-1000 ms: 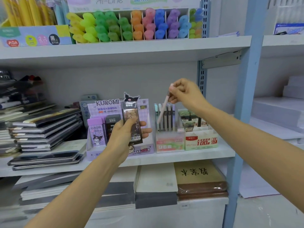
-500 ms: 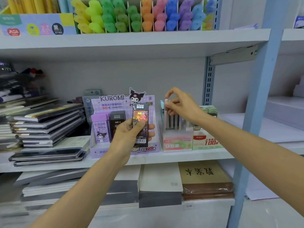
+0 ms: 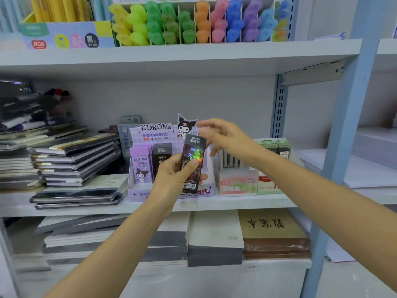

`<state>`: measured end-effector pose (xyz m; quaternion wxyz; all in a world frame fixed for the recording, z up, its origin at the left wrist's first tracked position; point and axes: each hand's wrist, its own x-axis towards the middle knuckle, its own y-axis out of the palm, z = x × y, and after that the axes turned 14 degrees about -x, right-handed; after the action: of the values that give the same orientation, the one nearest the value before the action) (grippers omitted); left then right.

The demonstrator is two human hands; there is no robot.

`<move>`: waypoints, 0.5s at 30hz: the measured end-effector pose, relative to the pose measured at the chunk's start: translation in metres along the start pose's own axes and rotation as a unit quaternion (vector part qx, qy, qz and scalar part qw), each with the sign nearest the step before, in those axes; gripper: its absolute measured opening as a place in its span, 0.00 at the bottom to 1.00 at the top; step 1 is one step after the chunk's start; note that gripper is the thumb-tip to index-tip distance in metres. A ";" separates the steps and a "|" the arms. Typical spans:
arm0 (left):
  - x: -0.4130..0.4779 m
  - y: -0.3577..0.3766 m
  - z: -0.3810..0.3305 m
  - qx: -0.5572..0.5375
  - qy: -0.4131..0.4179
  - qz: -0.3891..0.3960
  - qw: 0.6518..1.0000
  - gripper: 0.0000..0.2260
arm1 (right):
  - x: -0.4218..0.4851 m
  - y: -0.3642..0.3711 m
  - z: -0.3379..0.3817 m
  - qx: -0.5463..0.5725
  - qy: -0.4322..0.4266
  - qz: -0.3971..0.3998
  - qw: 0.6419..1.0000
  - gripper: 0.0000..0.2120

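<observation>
Black Ultraman lead case [image 3: 194,145] is out, clamped in your left hand [image 3: 171,179] before the Kuromi display box [image 3: 137,193]; your right hand [image 3: 225,138], fingers spread, holds nothing yet.

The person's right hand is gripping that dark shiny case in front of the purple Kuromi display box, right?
No, the left hand grips the dark shiny case in front of the purple Kuromi display box; the right hand only reaches near its top. The head view shows this.
</observation>
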<state>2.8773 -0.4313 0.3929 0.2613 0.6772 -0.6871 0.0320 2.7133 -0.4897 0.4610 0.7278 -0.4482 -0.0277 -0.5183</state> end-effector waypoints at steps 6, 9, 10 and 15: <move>-0.013 -0.023 0.001 0.207 0.115 -0.062 0.970 0.09 | 0.001 0.025 0.015 -0.032 -0.042 -0.023 0.998 0.09; -0.028 -0.056 0.000 0.414 0.201 -0.099 0.882 0.12 | 0.014 0.029 0.017 -0.023 -0.031 -0.084 0.996 0.08; -0.034 -0.068 0.001 0.483 0.205 -0.084 0.847 0.13 | 0.018 0.033 0.017 -0.031 -0.033 -0.089 0.995 0.08; -0.052 -0.100 0.015 0.644 0.134 -0.009 0.753 0.24 | 0.033 0.068 0.019 -0.113 -0.070 -0.085 0.988 0.06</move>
<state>2.9651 -0.3978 0.3281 -0.1470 0.6802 -0.4563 0.5545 2.7896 -0.4967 0.4461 0.6223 -0.5587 -0.0577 -0.5453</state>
